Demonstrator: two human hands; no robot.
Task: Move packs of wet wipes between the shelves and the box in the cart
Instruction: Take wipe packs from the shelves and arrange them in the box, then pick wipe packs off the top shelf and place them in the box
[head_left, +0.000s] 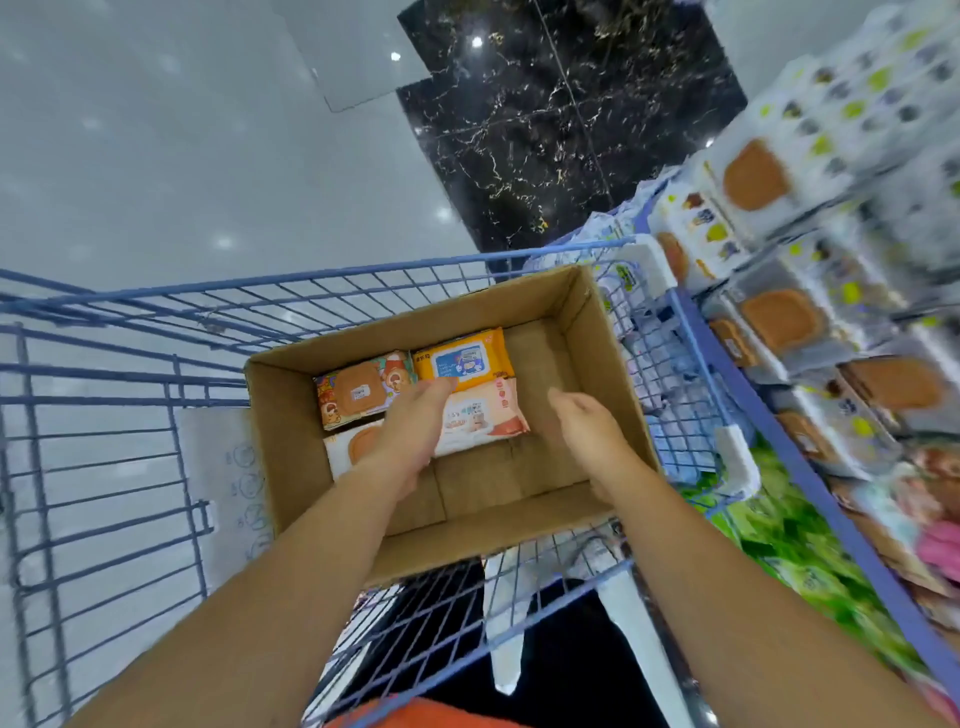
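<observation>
Glossy pale floor (156, 156) all round, with a black marble strip (571, 130) past the far end of the box (291, 415). Cardboard, open-topped, sat in a blue wire cart (311, 275). Counted four packs of wipes, all in the box's left half: bear pack (358, 389) and orange pack (462, 358) in the far row, pink pack (483, 421) and white pack (345, 449) nearer. Left grip (410, 431) flat, fingers straight, over the pink and white packs, tips reaching the orange one's near edge. Right grip (587, 431) spread loose over the box's bare right side, holding nothing. Can't read any labels, too blurry. Shelves (810, 312) right of the box, stacked with brown-lidded packs.
</observation>
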